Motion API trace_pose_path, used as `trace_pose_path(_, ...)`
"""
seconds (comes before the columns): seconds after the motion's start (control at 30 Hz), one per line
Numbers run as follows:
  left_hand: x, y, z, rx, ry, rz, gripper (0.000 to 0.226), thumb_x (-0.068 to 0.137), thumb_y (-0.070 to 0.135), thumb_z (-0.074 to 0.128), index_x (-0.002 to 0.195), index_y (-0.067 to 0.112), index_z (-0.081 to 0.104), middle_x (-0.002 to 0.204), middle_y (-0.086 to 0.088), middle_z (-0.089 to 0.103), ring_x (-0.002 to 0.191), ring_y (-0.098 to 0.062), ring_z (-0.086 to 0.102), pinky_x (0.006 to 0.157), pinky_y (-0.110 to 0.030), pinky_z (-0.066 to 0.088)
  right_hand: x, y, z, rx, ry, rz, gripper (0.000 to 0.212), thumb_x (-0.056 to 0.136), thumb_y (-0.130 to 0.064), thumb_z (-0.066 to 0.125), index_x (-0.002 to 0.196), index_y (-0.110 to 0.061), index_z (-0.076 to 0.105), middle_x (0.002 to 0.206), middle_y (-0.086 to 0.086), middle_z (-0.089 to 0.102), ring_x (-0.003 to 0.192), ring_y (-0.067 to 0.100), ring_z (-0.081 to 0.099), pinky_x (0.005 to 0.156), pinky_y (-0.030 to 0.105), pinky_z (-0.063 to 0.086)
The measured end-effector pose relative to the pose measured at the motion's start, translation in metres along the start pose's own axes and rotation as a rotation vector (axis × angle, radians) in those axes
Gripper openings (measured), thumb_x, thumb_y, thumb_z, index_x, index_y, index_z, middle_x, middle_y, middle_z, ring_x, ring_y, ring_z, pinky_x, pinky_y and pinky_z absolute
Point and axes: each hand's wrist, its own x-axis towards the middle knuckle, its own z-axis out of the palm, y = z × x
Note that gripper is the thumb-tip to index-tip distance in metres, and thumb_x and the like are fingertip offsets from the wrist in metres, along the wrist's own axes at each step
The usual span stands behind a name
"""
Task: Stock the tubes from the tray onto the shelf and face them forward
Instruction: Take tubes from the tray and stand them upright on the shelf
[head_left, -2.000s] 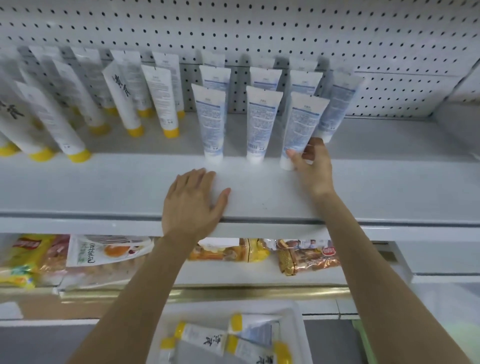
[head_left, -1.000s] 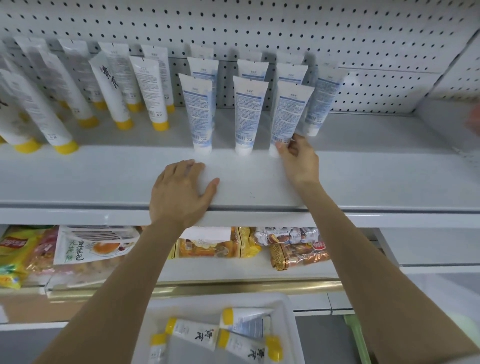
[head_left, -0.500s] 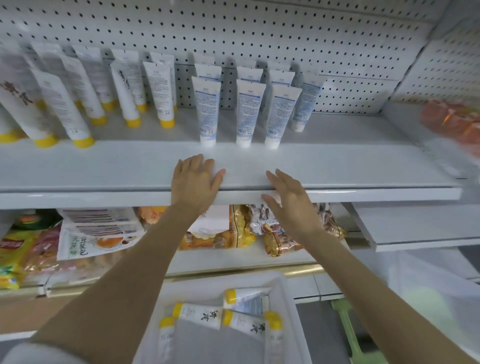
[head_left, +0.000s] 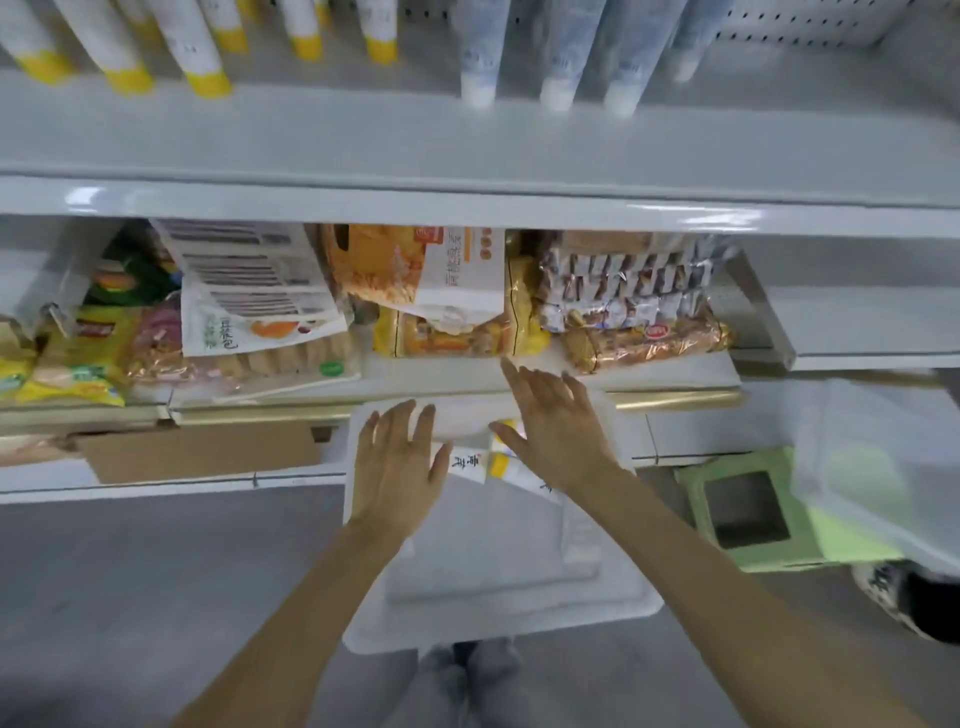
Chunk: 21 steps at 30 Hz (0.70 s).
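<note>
Hovering with fingers spread and holding nothing, the left hand (head_left: 397, 470) and right hand (head_left: 558, 434) flank the yellow-capped tubes (head_left: 470, 462) lying flat at the far end of the white tray (head_left: 498, 623), long axes roughly crosswise, the right hand partly over them and probably nearer.

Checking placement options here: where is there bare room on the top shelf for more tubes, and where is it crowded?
Bare: the front strip of the top shelf along both tube rows, and its end right of the white-capped tubes. Yellow-capped tubes crowd the left back. The snack bags below are packed tight.
</note>
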Motion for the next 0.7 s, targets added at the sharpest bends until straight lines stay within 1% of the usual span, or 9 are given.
trace_pose_path(0.03,-0.017,-0.004,0.013,-0.014,-0.050,-0.045,0.054,0.090,0.042,0.036,0.120,0.005,0.061,0.119,-0.018,0.061,0.106,-0.036,0.059,0.098,-0.050,0.044,-0.010,-0.004,0.014,0.026,-0.084,0.033,0.067,0.091,-0.056,0.037,0.140,-0.011,0.044,0.129,0.012,0.058,0.117,0.030,0.056,0.103,0.044,0.039)
trace_pose_path(0.07,-0.035,-0.008,0.026,-0.022,-0.096,-0.088,0.054,0.089,0.042,0.037,0.119,0.005,0.061,0.117,-0.019,0.061,0.104,-0.037,0.059,0.096,-0.050,0.046,-0.020,-0.008,0.029,0.060,-0.200,0.080,0.064,0.093,-0.057,0.037,0.140,-0.013,0.043,0.137,0.012,0.051,0.124,0.030,0.050,0.106,0.042,0.034)
trace_pose_path(0.13,-0.069,-0.012,0.050,-0.029,-0.170,-0.161,0.048,0.089,0.039,0.049,0.118,0.004,0.061,0.114,-0.021,0.061,0.101,-0.039,0.060,0.094,-0.052,0.047,-0.045,-0.016,0.060,0.096,-0.438,0.166,0.065,0.094,-0.058,0.036,0.143,-0.015,0.036,0.145,0.010,0.038,0.131,0.030,0.038,0.107,0.041,0.029)
trace_pose_path(0.2,-0.096,-0.015,0.069,-0.065,-0.232,-0.237,0.045,0.085,0.032,0.063,0.119,0.002,0.060,0.118,-0.025,0.058,0.105,-0.043,0.058,0.092,-0.055,0.046,-0.072,-0.022,0.087,0.123,-0.570,0.245,0.068,0.094,-0.060,0.033,0.144,-0.014,0.031,0.145,0.010,0.036,0.133,0.030,0.035,0.106,0.041,0.030)
trace_pose_path(0.3,-0.115,-0.022,0.083,-0.139,-0.278,-0.382,0.052,0.085,0.028,0.066,0.126,0.000,0.052,0.131,-0.027,0.049,0.112,-0.047,0.050,0.093,-0.055,0.043,-0.103,-0.024,0.121,0.207,-0.669,0.384,0.069,0.094,-0.060,0.034,0.146,-0.014,0.027,0.146,0.011,0.034,0.133,0.030,0.035,0.105,0.041,0.031)
trace_pose_path(0.37,-0.118,-0.026,0.087,-0.166,-0.269,-0.432,0.056,0.085,0.027,0.067,0.130,-0.001,0.048,0.136,-0.026,0.044,0.114,-0.047,0.047,0.095,-0.055,0.040,-0.113,-0.019,0.134,0.288,-0.682,0.513,0.069,0.094,-0.059,0.038,0.146,-0.014,0.027,0.147,0.010,0.033,0.133,0.029,0.035,0.104,0.041,0.031)
trace_pose_path(0.47,-0.119,-0.030,0.091,-0.162,-0.243,-0.415,0.059,0.083,0.024,0.069,0.132,-0.001,0.045,0.137,-0.026,0.043,0.114,-0.047,0.047,0.094,-0.055,0.041,-0.120,-0.009,0.146,0.408,-0.640,0.685,0.071,0.093,-0.057,0.044,0.147,-0.014,0.027,0.148,0.011,0.032,0.134,0.030,0.033,0.106,0.043,0.030)
trace_pose_path(0.6,-0.121,-0.035,0.095,-0.162,-0.200,-0.403,0.062,0.081,0.020,0.071,0.133,-0.001,0.043,0.138,-0.024,0.044,0.116,-0.046,0.048,0.094,-0.054,0.041,-0.122,0.008,0.156,0.509,-0.499,0.883,0.073,0.090,-0.052,0.053,0.146,-0.012,0.028,0.147,0.013,0.033,0.132,0.033,0.034,0.103,0.046,0.033)
trace_pose_path(0.7,-0.123,-0.041,0.098,-0.153,-0.173,-0.362,0.065,0.082,0.019,0.070,0.136,-0.001,0.040,0.139,-0.024,0.044,0.121,-0.044,0.045,0.099,-0.055,0.038,-0.121,0.019,0.163,0.578,-0.421,0.990,0.075,0.088,-0.048,0.058,0.145,-0.011,0.027,0.143,0.014,0.035,0.130,0.034,0.035,0.103,0.046,0.034)
